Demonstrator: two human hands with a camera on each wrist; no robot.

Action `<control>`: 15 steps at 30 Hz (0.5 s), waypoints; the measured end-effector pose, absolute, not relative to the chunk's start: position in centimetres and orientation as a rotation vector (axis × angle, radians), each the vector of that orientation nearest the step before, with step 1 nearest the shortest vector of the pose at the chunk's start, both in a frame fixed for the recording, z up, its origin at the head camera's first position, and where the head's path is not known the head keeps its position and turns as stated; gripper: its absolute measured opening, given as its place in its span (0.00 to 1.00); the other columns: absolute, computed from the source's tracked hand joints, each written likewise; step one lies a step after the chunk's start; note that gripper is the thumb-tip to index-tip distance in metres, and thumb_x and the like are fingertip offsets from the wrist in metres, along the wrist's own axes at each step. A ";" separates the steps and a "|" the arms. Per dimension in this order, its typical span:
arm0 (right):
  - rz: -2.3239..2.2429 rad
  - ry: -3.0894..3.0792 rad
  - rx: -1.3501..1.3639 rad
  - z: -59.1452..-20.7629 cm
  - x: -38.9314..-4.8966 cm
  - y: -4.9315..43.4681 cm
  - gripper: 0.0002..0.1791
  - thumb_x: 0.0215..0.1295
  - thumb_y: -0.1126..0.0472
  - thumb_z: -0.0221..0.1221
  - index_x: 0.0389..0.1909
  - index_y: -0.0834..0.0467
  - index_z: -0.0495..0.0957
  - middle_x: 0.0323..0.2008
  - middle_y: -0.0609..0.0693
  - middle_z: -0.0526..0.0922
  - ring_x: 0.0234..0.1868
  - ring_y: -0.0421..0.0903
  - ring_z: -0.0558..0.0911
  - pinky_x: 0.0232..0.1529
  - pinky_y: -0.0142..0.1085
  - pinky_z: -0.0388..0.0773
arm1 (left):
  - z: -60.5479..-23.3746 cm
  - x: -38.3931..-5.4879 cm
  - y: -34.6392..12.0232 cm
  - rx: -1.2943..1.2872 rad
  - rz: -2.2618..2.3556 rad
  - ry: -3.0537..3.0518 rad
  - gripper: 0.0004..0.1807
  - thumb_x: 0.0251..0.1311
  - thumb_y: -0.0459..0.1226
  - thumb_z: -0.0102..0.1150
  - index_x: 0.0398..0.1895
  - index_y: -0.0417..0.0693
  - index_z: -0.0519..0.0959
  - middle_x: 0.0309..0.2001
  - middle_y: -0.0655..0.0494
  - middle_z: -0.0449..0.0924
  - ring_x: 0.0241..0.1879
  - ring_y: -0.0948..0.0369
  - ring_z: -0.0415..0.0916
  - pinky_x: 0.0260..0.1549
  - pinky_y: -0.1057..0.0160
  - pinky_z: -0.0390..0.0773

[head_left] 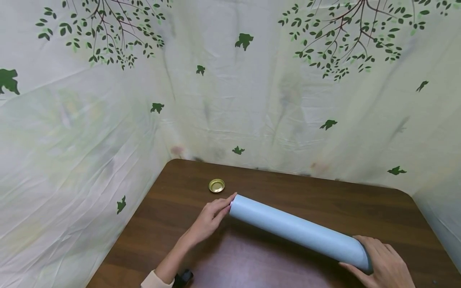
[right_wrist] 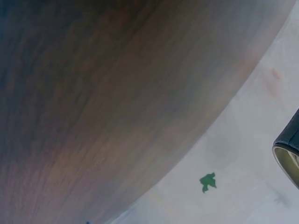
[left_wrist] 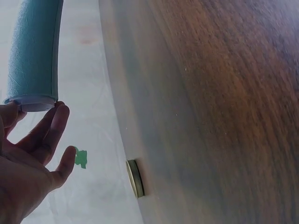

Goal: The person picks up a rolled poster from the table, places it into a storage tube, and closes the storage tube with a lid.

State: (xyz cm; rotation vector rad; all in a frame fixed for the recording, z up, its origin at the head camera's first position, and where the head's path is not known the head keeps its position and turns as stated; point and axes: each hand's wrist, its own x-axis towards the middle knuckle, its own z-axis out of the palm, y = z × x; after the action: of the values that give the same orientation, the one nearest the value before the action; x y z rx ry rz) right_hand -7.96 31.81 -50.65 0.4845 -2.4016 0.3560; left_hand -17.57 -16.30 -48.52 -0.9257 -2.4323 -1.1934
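Observation:
A long light-blue cardboard tube (head_left: 299,230) is held at a slant above the table, its left end farther from me. My left hand (head_left: 207,221) pinches that end by its rim with fingertips and thumb. In the left wrist view, a pale inner edge shows at the mouth of the tube (left_wrist: 35,56), and the left hand (left_wrist: 32,163) has its little finger apart from it. My right hand (head_left: 385,262) grips the near right end, thumb below and fingers over the top. A gold-rimmed end of the tube (right_wrist: 292,140) enters the right wrist view, where the right hand is out of sight.
A round gold lid (head_left: 216,185) lies on the brown wooden table (head_left: 187,176), just beyond the left hand. Pale cloth (head_left: 223,112) printed with leaves and branches hangs behind the table and along its left side. A dark band (head_left: 183,277) circles the left wrist.

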 end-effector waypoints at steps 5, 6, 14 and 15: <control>0.356 -2.400 0.485 -50.6 -8.0 31.7 0.50 0.29 0.29 0.80 0.50 0.61 0.83 0.38 0.49 0.87 0.38 0.49 0.82 0.43 0.38 0.69 | -48.4 -17.3 -16.3 -0.916 -1.164 -2.432 0.24 0.75 0.31 0.54 0.72 0.43 0.73 0.43 0.55 0.87 0.43 0.63 0.79 0.46 0.61 0.76; 0.355 -2.399 0.485 -50.6 -8.0 31.7 0.50 0.29 0.29 0.80 0.50 0.60 0.83 0.38 0.49 0.87 0.38 0.49 0.82 0.43 0.38 0.69 | -48.4 -17.2 -16.3 -0.907 -1.157 -2.438 0.24 0.75 0.31 0.54 0.72 0.43 0.73 0.43 0.56 0.87 0.43 0.63 0.78 0.46 0.61 0.76; 0.363 -2.393 0.481 -50.6 -8.0 31.5 0.50 0.29 0.29 0.80 0.49 0.61 0.83 0.37 0.49 0.87 0.37 0.49 0.82 0.43 0.38 0.69 | -48.4 -16.9 -16.3 -0.876 -1.131 -2.481 0.24 0.74 0.32 0.55 0.72 0.43 0.74 0.48 0.58 0.86 0.44 0.65 0.76 0.46 0.61 0.74; 0.362 -2.395 0.476 -50.7 -7.9 31.5 0.50 0.29 0.29 0.80 0.49 0.61 0.83 0.37 0.49 0.87 0.37 0.49 0.82 0.43 0.38 0.69 | -48.5 -16.9 -16.3 -0.878 -1.129 -2.475 0.24 0.74 0.32 0.55 0.72 0.43 0.74 0.47 0.58 0.86 0.44 0.65 0.76 0.46 0.61 0.74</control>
State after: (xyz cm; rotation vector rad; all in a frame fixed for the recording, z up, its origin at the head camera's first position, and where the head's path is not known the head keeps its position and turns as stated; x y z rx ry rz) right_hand -7.93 31.50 -50.67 0.4763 -2.3951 0.3622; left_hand -16.91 -16.33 -48.47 -0.8784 -2.4754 -1.1291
